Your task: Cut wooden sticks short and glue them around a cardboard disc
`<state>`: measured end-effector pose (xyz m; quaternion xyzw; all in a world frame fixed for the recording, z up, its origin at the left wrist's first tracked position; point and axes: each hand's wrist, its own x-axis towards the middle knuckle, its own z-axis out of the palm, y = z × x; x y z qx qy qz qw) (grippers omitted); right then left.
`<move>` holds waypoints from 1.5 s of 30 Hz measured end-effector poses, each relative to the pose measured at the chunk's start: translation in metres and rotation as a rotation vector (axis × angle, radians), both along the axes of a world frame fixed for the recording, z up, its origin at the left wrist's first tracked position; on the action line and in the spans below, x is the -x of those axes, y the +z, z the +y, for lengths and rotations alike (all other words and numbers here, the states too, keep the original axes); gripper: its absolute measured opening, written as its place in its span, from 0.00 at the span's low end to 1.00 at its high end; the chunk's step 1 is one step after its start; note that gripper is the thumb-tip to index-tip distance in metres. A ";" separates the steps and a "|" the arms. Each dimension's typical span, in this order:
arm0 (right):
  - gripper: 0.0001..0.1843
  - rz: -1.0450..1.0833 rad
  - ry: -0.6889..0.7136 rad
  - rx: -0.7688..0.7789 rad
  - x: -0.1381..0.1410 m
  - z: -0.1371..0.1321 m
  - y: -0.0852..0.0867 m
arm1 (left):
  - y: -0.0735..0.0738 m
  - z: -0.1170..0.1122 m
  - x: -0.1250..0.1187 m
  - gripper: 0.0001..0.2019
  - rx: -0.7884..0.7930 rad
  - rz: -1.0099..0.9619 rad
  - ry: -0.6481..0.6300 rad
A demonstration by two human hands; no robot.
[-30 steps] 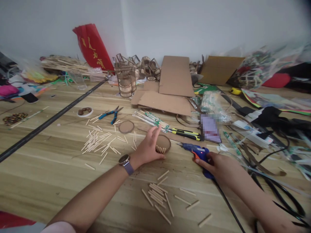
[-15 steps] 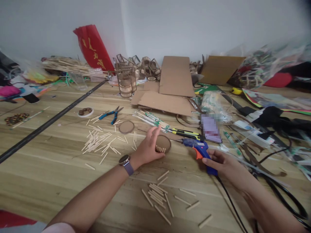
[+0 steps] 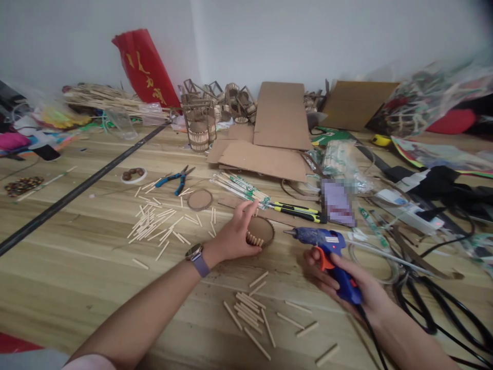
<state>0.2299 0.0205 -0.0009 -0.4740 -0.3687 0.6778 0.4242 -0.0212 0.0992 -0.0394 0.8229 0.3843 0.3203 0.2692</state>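
Observation:
My left hand curves round the left side of a round cardboard base on the table, thumb at the near edge and fingers at the far side. A short row of small wooden sticks stands upright along the near rim of the base. In my right hand is a blue glue gun, its nozzle pointing left toward the base and apart from it. A finger lies at its orange trigger. Loose cut sticks lie in front of my hands, and a bigger pile lies to the left.
Blue-handled pliers, a second cardboard disc and yellow-black cutters lie beyond my hands. Flat cardboard and small stick baskets stand at the back. Black-handled scissors and a phone are at right.
My right hand has turned the glue gun more level and shifted its grip to the handle, with fingers now at the trigger. My left hand stays at the base.

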 end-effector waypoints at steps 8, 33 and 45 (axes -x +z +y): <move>0.21 -0.114 -0.052 -0.103 0.001 0.001 -0.006 | 0.002 0.000 0.001 0.59 0.028 0.003 -0.003; 0.18 -1.049 0.188 -0.462 0.010 -0.006 -0.014 | 0.002 0.000 0.000 0.58 0.014 -0.001 -0.016; 0.21 -1.141 0.166 -0.637 0.010 -0.006 -0.025 | 0.001 0.000 0.001 0.58 0.000 0.016 -0.021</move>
